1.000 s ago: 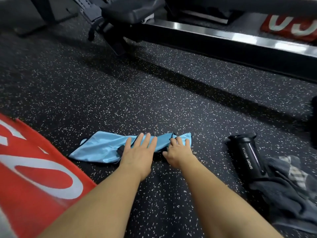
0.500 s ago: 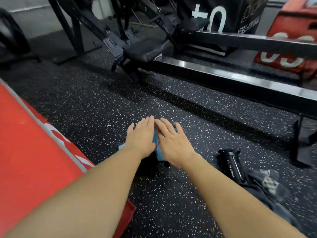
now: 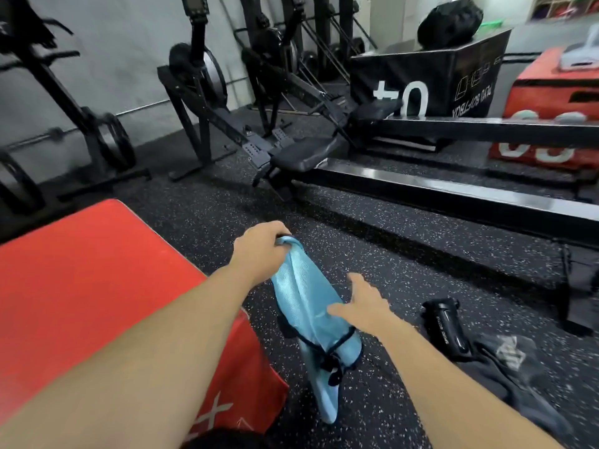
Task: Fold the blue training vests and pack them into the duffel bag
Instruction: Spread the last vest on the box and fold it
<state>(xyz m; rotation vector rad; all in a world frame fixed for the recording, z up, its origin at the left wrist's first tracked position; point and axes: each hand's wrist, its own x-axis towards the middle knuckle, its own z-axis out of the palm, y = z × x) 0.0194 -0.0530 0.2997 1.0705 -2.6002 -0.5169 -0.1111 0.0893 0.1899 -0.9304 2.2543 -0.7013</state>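
A gym floor point(image 3: 405, 254) of black speckled rubber runs between a red foam box point(image 3: 97, 286) on the left and the long rail of a rowing machine point(image 3: 437, 192) across the back. The left hand point(image 3: 262, 246) grips the blue vest point(image 3: 304, 306) by its top edge, fingers curled round the bunched cloth, so that the vest hangs in a narrow, roughly folded strip with its dark trim dangling low over the floor. The right hand point(image 3: 363, 306) is open, fingers spread, just beside the strip; whether the thumb touches the cloth is hard to tell. A black bottle point(image 3: 445, 325) and a dark garment point(image 3: 505, 361) lie to the right.

The folding looks done and the packing step is in hand. A black bag point(image 3: 450, 22) sits on a black box point(image 3: 431, 82) well apart at the back; if that is the duffel, the next move calls for carrying the vest there without letting the fold drop open, the right hand supporting the loose end.
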